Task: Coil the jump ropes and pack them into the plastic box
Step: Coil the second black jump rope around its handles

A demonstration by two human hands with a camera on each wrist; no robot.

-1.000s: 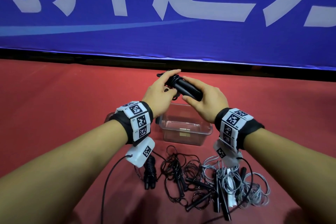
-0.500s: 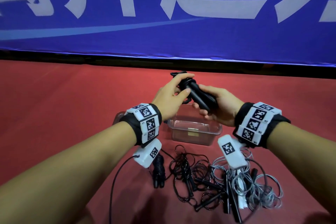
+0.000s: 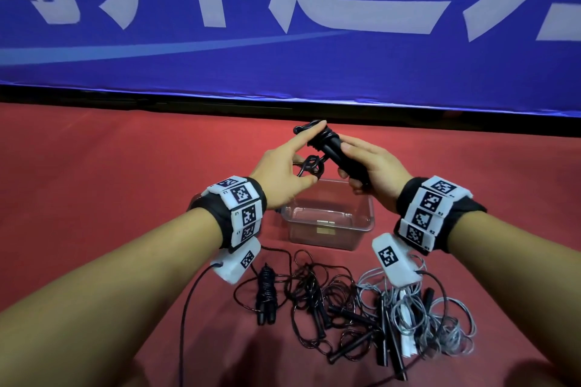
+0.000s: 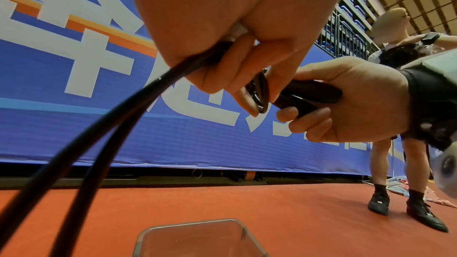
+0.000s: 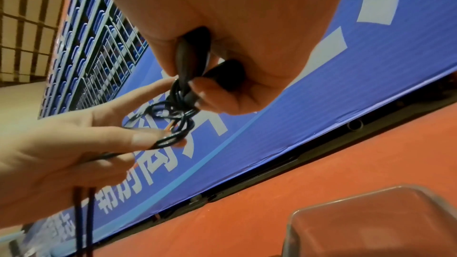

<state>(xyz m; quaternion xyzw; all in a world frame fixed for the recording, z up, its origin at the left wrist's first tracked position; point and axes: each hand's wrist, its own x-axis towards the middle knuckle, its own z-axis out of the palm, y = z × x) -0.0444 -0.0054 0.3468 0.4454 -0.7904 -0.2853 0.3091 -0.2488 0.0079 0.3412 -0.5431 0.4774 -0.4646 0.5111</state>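
Above the plastic box (image 3: 327, 223), both hands grip one black jump rope (image 3: 339, 154).

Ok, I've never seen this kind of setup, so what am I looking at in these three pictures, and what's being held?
No machine here: a person's bare hands, with marker bands and a small camera on each wrist. The big picture comes from a head camera looking down; the other two look along each hand.

The right hand grips the two black handles of a jump rope. The left hand pinches its black cord, which is wound around the handles' tips.

Under the hands, on the red floor, stands a clear plastic box, apparently empty. Nearer lie one wound black rope, a tangle of loose black ropes and grey ropes. A blue banner stands behind.
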